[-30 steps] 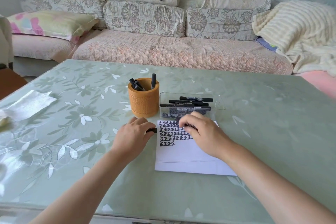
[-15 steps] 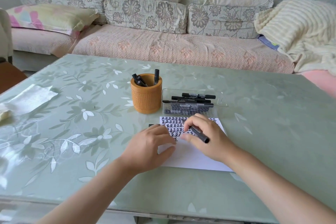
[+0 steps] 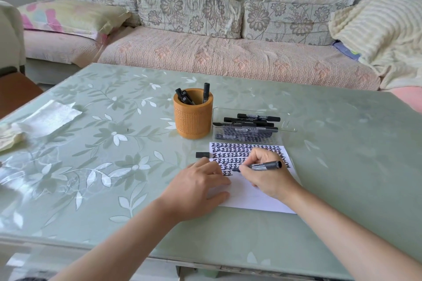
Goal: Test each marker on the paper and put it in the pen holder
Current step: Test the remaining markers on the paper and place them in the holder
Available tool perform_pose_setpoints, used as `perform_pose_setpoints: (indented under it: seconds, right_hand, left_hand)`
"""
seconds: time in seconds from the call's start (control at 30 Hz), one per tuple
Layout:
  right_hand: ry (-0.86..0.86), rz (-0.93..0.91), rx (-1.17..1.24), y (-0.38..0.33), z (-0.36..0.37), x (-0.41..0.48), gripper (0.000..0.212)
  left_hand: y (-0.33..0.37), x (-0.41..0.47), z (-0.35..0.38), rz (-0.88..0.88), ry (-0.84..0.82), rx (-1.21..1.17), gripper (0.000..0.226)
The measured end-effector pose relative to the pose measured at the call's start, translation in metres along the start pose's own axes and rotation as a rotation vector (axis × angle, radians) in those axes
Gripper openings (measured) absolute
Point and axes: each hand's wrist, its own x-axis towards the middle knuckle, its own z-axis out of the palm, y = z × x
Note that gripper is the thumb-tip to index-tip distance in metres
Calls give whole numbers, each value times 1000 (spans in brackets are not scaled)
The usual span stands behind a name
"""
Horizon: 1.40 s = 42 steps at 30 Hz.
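My right hand [image 3: 267, 175] grips an uncapped black marker [image 3: 262, 166] with its tip on the white paper [image 3: 255, 198], which carries rows of black written marks. My left hand [image 3: 196, 189] lies flat, fingers pressing the paper's left edge. The marker's black cap [image 3: 202, 154] lies on the table just left of the paper. An orange pen holder [image 3: 193, 118] stands behind the paper with three black markers in it. To its right, a clear plastic tray [image 3: 286, 124] holds several more black markers [image 3: 251, 122].
The green floral glass table [image 3: 102, 143] has a crumpled clear wrapper [image 3: 43, 118] at its left. A sofa with cushions [image 3: 189, 11] and a cream blanket [image 3: 379, 27] runs behind the table. The table's near edge is at the bottom.
My left hand let go of the cap beside the paper and moved onto the sheet's left edge. My right hand turned the marker and brought its tip down onto the paper.
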Motion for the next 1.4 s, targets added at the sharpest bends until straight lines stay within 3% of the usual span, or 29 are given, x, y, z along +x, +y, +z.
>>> perform_pose_setpoints:
  seconds: [0.83,1.4]
  right_hand:
    - [-5,-211,-93,10,0,2,23]
    - [-51,-200,-55,5,-3,-1,21]
  left_hand:
    - [0,1,1,-24,0,-14,19]
    - [0,2,1,-29,-6,-22,20]
